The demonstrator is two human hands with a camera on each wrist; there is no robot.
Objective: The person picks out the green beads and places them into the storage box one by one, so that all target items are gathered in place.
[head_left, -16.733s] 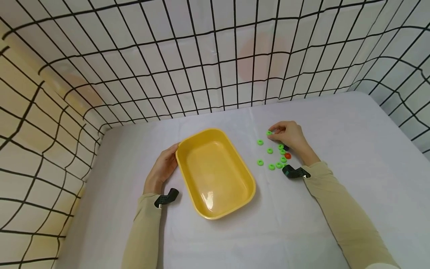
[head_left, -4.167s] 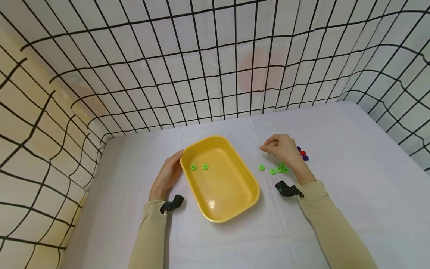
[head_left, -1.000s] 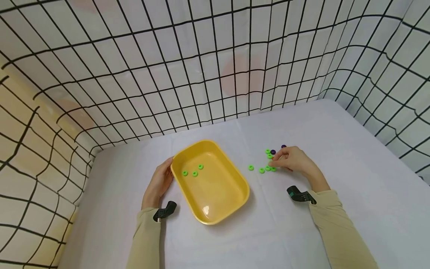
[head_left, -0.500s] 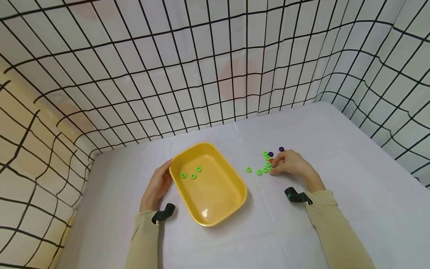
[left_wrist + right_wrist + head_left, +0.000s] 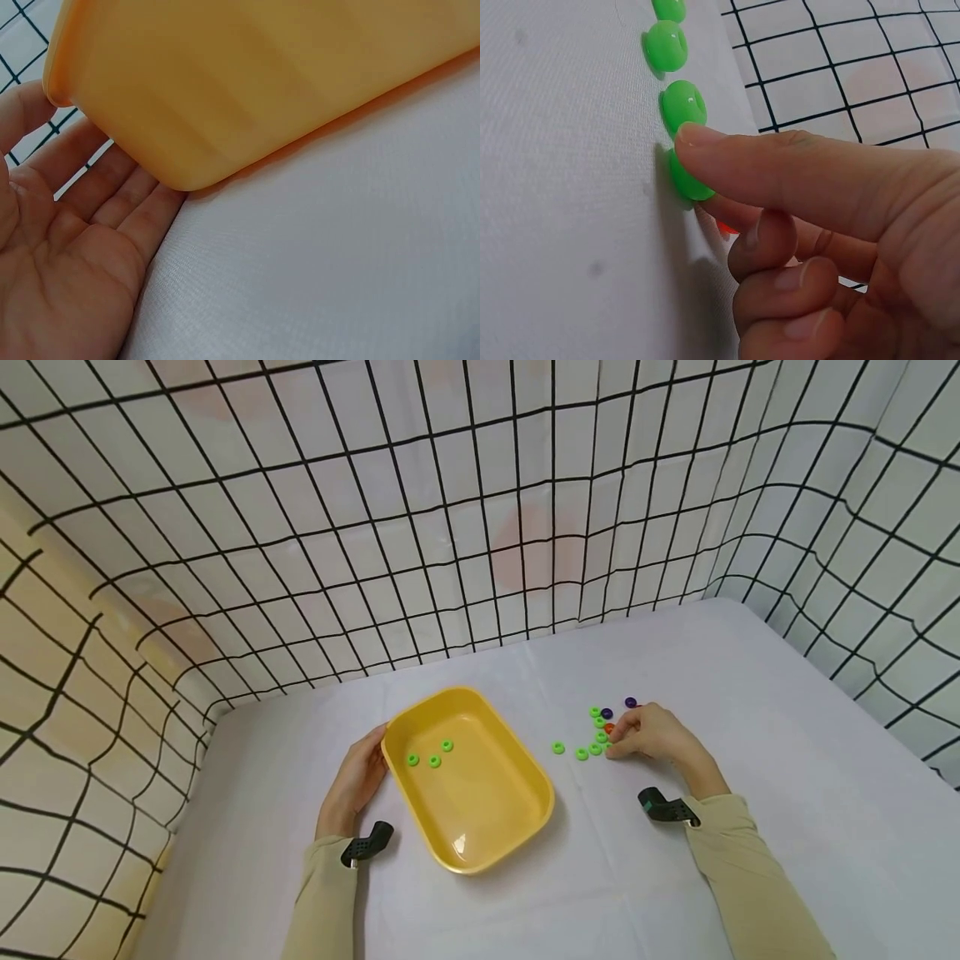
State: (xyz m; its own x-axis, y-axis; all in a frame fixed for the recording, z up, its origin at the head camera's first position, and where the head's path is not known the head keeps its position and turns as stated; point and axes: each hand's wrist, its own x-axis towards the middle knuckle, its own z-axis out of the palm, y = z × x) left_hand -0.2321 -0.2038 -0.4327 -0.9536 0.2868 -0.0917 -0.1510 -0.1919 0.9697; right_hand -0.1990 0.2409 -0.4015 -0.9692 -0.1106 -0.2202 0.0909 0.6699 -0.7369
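Tray [image 5: 525,814] holds three green rings [image 5: 434,761]; left hand [image 5: 358,775] flat against it, right hand's [image 5: 654,735] fingers [image 5: 780,169] pinch a ring [image 5: 690,184].

The yellow tray [image 5: 517,827] looks like smooth plastic with a soft gloss, a highlight showing at its near end. The green rings [image 5: 684,105] seem glossy moulded plastic. The white cloth [image 5: 337,262] over the desk is matt, finely woven; the wire grid [image 5: 450,527] behind is probably coated metal.
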